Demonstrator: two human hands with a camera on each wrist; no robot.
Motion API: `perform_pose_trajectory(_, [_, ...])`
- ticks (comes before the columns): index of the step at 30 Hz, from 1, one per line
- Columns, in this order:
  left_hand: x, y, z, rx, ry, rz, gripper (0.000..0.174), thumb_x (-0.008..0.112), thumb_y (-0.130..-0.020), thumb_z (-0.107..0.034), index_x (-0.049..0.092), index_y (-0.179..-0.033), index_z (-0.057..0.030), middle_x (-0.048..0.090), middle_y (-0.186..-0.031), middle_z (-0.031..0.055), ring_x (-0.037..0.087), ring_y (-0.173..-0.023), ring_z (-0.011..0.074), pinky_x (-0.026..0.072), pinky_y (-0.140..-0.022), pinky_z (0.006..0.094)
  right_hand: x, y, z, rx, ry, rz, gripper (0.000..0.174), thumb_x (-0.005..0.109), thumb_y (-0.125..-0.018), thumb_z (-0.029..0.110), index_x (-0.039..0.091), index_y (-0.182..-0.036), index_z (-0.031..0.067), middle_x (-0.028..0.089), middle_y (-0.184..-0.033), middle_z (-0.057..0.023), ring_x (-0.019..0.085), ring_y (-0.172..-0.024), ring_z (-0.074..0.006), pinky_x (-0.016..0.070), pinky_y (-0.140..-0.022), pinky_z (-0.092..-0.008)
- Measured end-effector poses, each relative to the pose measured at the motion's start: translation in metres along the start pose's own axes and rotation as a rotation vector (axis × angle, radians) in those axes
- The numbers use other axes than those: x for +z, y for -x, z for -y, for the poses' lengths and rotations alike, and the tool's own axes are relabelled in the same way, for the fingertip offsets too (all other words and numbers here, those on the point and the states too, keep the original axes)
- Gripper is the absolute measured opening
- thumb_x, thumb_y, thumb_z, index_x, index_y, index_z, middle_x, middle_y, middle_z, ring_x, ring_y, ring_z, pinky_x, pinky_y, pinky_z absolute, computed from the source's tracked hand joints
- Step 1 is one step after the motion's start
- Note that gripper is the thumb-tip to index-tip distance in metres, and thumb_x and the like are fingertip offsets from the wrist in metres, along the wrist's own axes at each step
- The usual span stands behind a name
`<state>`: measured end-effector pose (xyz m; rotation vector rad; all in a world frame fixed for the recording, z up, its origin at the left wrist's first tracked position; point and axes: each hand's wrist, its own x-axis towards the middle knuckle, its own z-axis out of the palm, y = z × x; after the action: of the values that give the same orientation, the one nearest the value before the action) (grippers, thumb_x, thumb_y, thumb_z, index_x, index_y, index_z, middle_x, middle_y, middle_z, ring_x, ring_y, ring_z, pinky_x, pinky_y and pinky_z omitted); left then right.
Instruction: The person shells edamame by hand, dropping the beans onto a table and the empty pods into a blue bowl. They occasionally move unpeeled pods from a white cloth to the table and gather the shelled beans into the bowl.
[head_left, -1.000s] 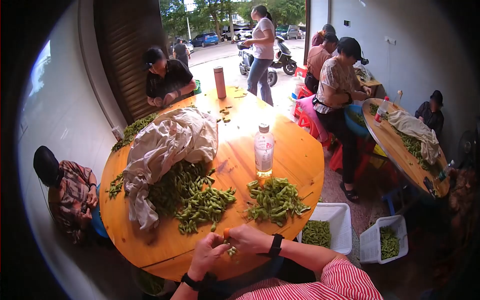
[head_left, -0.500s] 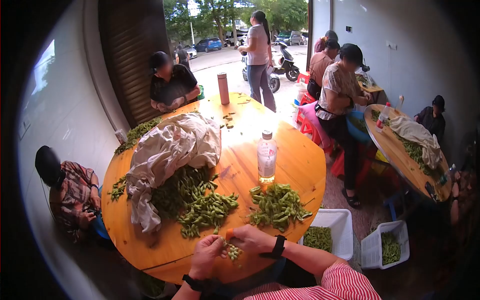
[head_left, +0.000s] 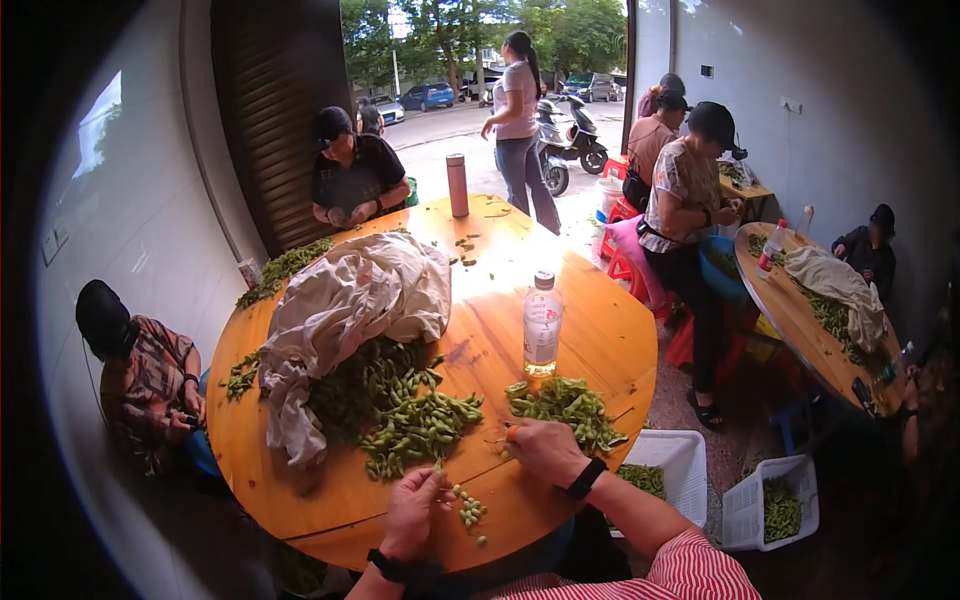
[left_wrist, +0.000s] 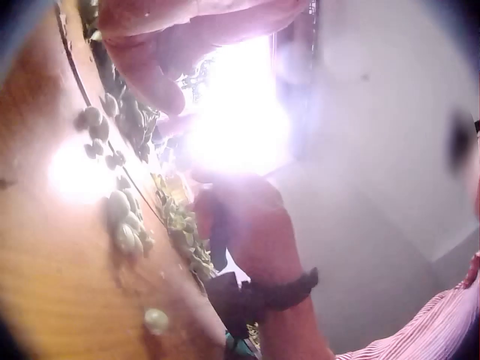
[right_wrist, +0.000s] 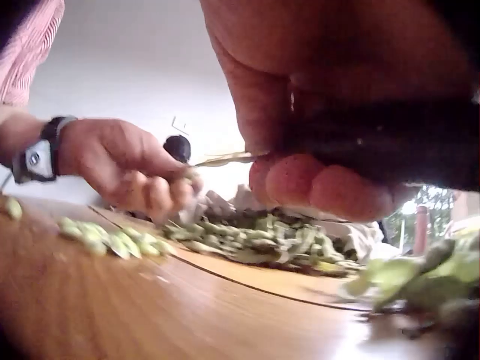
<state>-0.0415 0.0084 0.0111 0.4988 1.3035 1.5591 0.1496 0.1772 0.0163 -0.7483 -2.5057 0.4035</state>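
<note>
My left hand is low over the near edge of the round wooden table, pinching a small green bean pod at its fingertips. Beside it, shelled beans lie in a loose cluster on the wood. My right hand, with something orange at its thumb side, is close to the smaller pod pile. Its curled fingers hold a thin pale strip, whose kind I cannot tell. Left of that, a larger heap of green pods spreads from under a pale cloth.
A clear bottle stands behind the smaller pile, and a pink flask at the far edge. White baskets with pods are on the floor at right. Other people sit or stand around this table and a second table.
My hands were together over the beans and have come apart. The right hand moved right and forward towards the smaller pile, and the shelled beans now show uncovered on the table.
</note>
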Motion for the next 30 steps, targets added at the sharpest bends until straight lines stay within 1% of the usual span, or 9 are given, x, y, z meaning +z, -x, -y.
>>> perform_pose_trajectory(3, [0.003, 0.003, 0.006, -0.045, 0.002, 0.126, 0.017, 0.061, -0.098, -0.018, 0.064, -0.101, -0.0007, 0.066, -0.085, 0.0044, 0.063, -0.070, 0.0101, 0.0499, -0.061, 0.0208, -0.002, 0.001, -0.002, 0.092, 0.065, -0.054, 0.006, 0.058, -0.086, 0.011, 0.061, -0.086, 0.0060, 0.061, -0.085, -0.0147, 0.065, -0.078, -0.0357, 0.0519, -0.066, -0.0460])
perform_pose_trajectory(7, [0.011, 0.007, 0.000, -0.080, -0.021, 0.132, 0.017, 0.063, -0.097, -0.017, 0.064, -0.103, -0.0013, 0.066, -0.085, 0.0036, 0.062, -0.071, 0.0095, 0.0502, -0.064, 0.0213, -0.006, 0.004, 0.008, 0.103, 0.048, -0.082, 0.004, 0.060, -0.084, 0.009, 0.061, -0.087, 0.0068, 0.059, -0.085, -0.0137, 0.065, -0.077, -0.0354, 0.0519, -0.066, -0.0463])
perform_pose_trajectory(10, [0.017, 0.009, -0.004, -0.141, 0.036, 0.074, 0.013, 0.064, -0.096, -0.015, 0.063, -0.100, -0.0030, 0.066, -0.085, 0.0031, 0.061, -0.071, 0.0093, 0.0498, -0.064, 0.0213, 0.002, 0.006, 0.018, 0.031, -0.047, -0.126, 0.016, 0.066, -0.084, 0.012, 0.068, -0.099, 0.0066, 0.066, -0.086, -0.0116, 0.067, -0.078, -0.0316, 0.0534, -0.067, -0.0400])
perform_pose_trajectory(12, [0.015, 0.005, 0.002, -0.135, 0.132, 0.096, 0.010, 0.065, -0.095, -0.013, 0.061, -0.098, -0.0041, 0.066, -0.085, 0.0032, 0.061, -0.071, 0.0095, 0.0491, -0.064, 0.0211, 0.007, 0.009, 0.034, 0.032, -0.539, 0.091, 0.020, 0.067, -0.087, 0.017, 0.068, -0.101, 0.0028, 0.068, -0.086, -0.0174, 0.068, -0.080, -0.0337, 0.0533, -0.068, -0.0396])
perform_pose_trajectory(13, [0.011, 0.002, 0.006, -0.135, 0.131, 0.097, 0.010, 0.065, -0.095, -0.013, 0.061, -0.098, -0.0041, 0.066, -0.085, 0.0032, 0.061, -0.071, 0.0095, 0.0491, -0.064, 0.0211, 0.011, 0.011, 0.039, 0.071, -0.660, 0.151, 0.025, 0.068, -0.088, 0.020, 0.069, -0.106, 0.0016, 0.070, -0.086, -0.0197, 0.070, -0.082, -0.0315, 0.0533, -0.069, -0.0364])
perform_pose_trajectory(15, [0.005, -0.002, 0.010, -0.109, 0.205, 0.268, 0.011, 0.065, -0.095, -0.013, 0.059, -0.098, -0.0046, 0.066, -0.085, 0.0040, 0.060, -0.070, 0.0095, 0.0482, -0.062, 0.0207, 0.015, 0.012, 0.048, 0.056, -0.676, 0.142, 0.026, 0.069, -0.088, 0.020, 0.069, -0.106, 0.0019, 0.069, -0.085, -0.0196, 0.070, -0.080, -0.0305, 0.0531, -0.068, -0.0362])
perform_pose_trajectory(21, [0.005, 0.004, 0.009, -0.174, 0.129, 0.146, 0.013, 0.062, -0.097, -0.014, 0.057, -0.101, -0.0029, 0.068, -0.089, 0.0072, 0.066, -0.075, 0.0132, 0.0518, -0.062, 0.0226, 0.020, 0.010, 0.053, 0.007, -0.538, 0.098, 0.025, 0.071, -0.085, 0.024, 0.070, -0.102, 0.0051, 0.069, -0.083, -0.0171, 0.069, -0.078, -0.0319, 0.0528, -0.068, -0.0387])
perform_pose_trajectory(23, [0.006, 0.004, 0.006, -0.169, 0.078, 0.142, 0.015, 0.060, -0.098, -0.016, 0.058, -0.103, -0.0020, 0.068, -0.090, 0.0067, 0.067, -0.076, 0.0130, 0.0529, -0.065, 0.0231, 0.020, 0.010, 0.056, 0.003, -0.460, 0.109, 0.021, 0.072, -0.083, 0.020, 0.069, -0.096, 0.0035, 0.067, -0.082, -0.0165, 0.066, -0.078, -0.0337, 0.0518, -0.067, -0.0390])
perform_pose_trajectory(30, [0.006, 0.004, 0.007, -0.113, 0.022, 0.159, 0.022, 0.057, -0.100, -0.020, 0.063, -0.107, 0.0007, 0.070, -0.096, 0.0066, 0.069, -0.084, 0.0134, 0.0557, -0.072, 0.0246, 0.036, 0.009, 0.055, -0.108, -0.416, 0.119, 0.019, 0.070, -0.084, 0.020, 0.064, -0.094, 0.0051, 0.063, -0.082, -0.0151, 0.065, -0.080, -0.0349, 0.0514, -0.067, -0.0413])
